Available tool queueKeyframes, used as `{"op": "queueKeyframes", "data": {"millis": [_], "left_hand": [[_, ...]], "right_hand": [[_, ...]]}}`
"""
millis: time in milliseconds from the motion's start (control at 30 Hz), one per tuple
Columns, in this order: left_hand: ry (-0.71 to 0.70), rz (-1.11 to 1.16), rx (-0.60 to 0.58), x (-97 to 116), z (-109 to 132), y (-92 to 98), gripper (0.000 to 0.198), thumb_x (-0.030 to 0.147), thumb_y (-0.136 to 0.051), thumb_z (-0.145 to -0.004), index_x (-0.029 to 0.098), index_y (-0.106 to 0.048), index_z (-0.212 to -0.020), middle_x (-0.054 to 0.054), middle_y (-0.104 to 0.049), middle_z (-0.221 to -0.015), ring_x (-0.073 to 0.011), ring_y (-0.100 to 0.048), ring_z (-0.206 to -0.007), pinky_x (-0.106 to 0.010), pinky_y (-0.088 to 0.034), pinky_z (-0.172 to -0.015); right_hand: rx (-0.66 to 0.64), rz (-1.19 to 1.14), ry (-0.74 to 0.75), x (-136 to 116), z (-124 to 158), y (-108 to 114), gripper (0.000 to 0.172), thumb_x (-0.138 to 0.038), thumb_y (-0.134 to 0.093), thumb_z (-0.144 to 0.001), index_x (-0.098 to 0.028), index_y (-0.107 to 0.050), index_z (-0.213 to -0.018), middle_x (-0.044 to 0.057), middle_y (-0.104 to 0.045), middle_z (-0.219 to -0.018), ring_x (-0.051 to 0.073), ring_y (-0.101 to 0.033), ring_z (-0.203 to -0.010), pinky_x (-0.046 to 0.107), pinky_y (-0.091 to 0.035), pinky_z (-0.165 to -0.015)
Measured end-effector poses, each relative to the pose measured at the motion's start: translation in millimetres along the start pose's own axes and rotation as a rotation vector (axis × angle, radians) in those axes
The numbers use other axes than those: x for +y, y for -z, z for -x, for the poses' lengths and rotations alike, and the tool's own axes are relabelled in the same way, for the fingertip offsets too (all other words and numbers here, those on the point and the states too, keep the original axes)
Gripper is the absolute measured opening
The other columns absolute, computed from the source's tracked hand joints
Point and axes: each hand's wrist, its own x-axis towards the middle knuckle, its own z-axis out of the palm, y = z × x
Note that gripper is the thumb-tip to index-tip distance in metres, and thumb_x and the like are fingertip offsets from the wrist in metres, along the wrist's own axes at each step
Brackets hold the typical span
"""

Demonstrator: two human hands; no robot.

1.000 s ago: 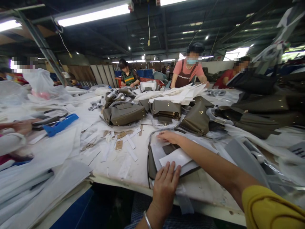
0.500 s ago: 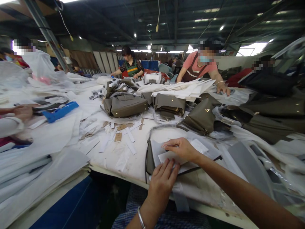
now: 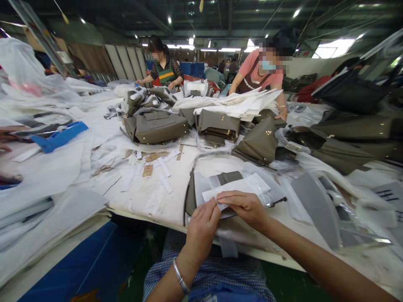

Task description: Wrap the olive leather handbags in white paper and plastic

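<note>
Head view: left hand (image 3: 203, 226) and right hand (image 3: 248, 209) grip a flat white paper-like sheet (image 3: 236, 186) over an olive-brown leather-like bag (image 3: 190, 199) by the near edge of the white worktop (image 3: 174, 191); bare room lies left.

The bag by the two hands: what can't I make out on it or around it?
All in the head view:
Bag: partly covered by the white sheet, left hand and right hand.
Left hand's thumb: hidden behind its fingers.
Any print on the brown tag: too small.
Co-worker's hand: blurred, cut off by the left edge.
</note>
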Motion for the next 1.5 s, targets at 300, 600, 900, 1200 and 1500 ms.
{"op": "queueKeyframes", "data": {"millis": [300, 600, 900, 1200, 1500], "left_hand": [[0.055, 0.052, -0.005, -0.3, -1.1, 1.4, 0.032, 0.013, -0.059, -0.090, 0.015, -0.057, -0.122, -0.012, -0.066, -0.126, -0.0239, -0.063, -0.114, -0.039, -0.052, -0.099], [-0.049, 0.003, -0.023, -6.6, 5.4, 1.5, 0.050, 0.018, -0.049, -0.097, 0.022, -0.041, -0.147, -0.008, -0.049, -0.150, -0.0232, -0.044, -0.138, -0.039, -0.046, -0.108], [-0.131, -0.053, 0.017, -8.8, 5.7, -2.0, 0.045, 0.019, -0.039, -0.102, 0.022, -0.043, -0.146, 0.000, -0.047, -0.150, -0.0173, -0.044, -0.138, -0.036, -0.042, -0.111], [-0.149, -0.080, 0.068, -9.1, 4.9, -0.6, 0.041, 0.018, -0.036, -0.103, 0.021, -0.049, -0.141, 0.002, -0.052, -0.146, -0.0163, -0.049, -0.134, -0.036, -0.041, -0.110], [-0.138, -0.041, 0.085, -8.9, 3.2, -1.6, 0.040, 0.018, -0.036, -0.103, 0.021, -0.051, -0.140, 0.003, -0.051, -0.146, -0.0144, -0.048, -0.134, -0.036, -0.032, -0.118]], "right_hand": [[0.006, 0.018, 0.100, -10.8, 10.0, 2.5, 0.030, -0.015, -0.052, -0.097, -0.027, -0.071, -0.117, 0.004, -0.075, -0.112, 0.017, -0.068, -0.110, 0.035, -0.057, -0.099], [-0.029, 0.095, 0.243, -11.0, 30.3, -3.9, 0.028, -0.016, -0.054, -0.096, -0.022, -0.067, -0.121, 0.008, -0.073, -0.114, 0.019, -0.065, -0.113, 0.041, -0.051, -0.106], [-0.145, 0.451, -0.085, 26.2, -43.2, 29.1, 0.025, -0.028, -0.053, -0.098, -0.016, -0.070, -0.110, 0.010, -0.073, -0.112, 0.024, -0.066, -0.106, 0.040, -0.050, -0.098], [-0.847, 0.343, -0.254, 72.6, -107.1, 26.5, 0.037, -0.039, -0.047, -0.097, -0.017, -0.074, -0.111, 0.010, -0.073, -0.115, 0.024, -0.066, -0.104, 0.029, -0.047, -0.090], [-0.855, 0.479, -0.234, 55.6, -120.4, -8.2, 0.040, -0.032, -0.041, -0.099, -0.013, -0.076, -0.094, 0.013, -0.075, -0.102, 0.023, -0.067, -0.093, 0.028, -0.043, -0.078]]}}
